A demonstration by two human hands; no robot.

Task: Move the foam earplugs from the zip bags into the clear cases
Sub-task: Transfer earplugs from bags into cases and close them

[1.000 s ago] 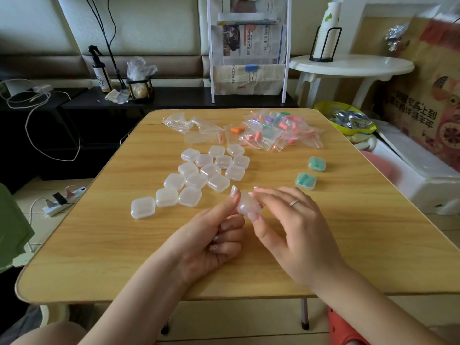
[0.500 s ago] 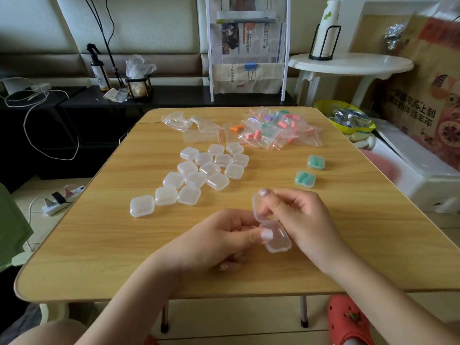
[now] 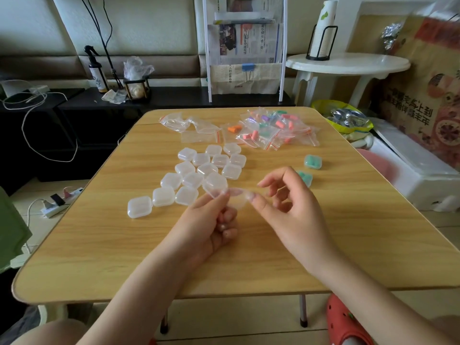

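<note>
Both hands hold one opened clear case (image 3: 236,197) just above the wooden table (image 3: 124,245). My left hand (image 3: 211,220) pinches its left half between thumb and forefinger. My right hand (image 3: 286,202) pinches the right half, its other fingers curled above. The case looks blurred and I see nothing inside it. Several shut empty clear cases (image 3: 199,170) lie in a cluster beyond the hands. Two cases with green earplugs (image 3: 313,161) sit to the right, one partly behind my right hand. A pile of zip bags with coloured earplugs (image 3: 273,128) lies at the far edge.
Emptied zip bags (image 3: 191,127) lie at the table's far left. Behind the table stand a white newspaper rack (image 3: 245,46) and a dark low cabinet (image 3: 74,115). A white round side table (image 3: 348,64) and a white foam box (image 3: 410,168) are to the right.
The hands opened the case wider and lifted it up and away from me. The right hand's fingers uncurled from around the lid to a pinch on one half.
</note>
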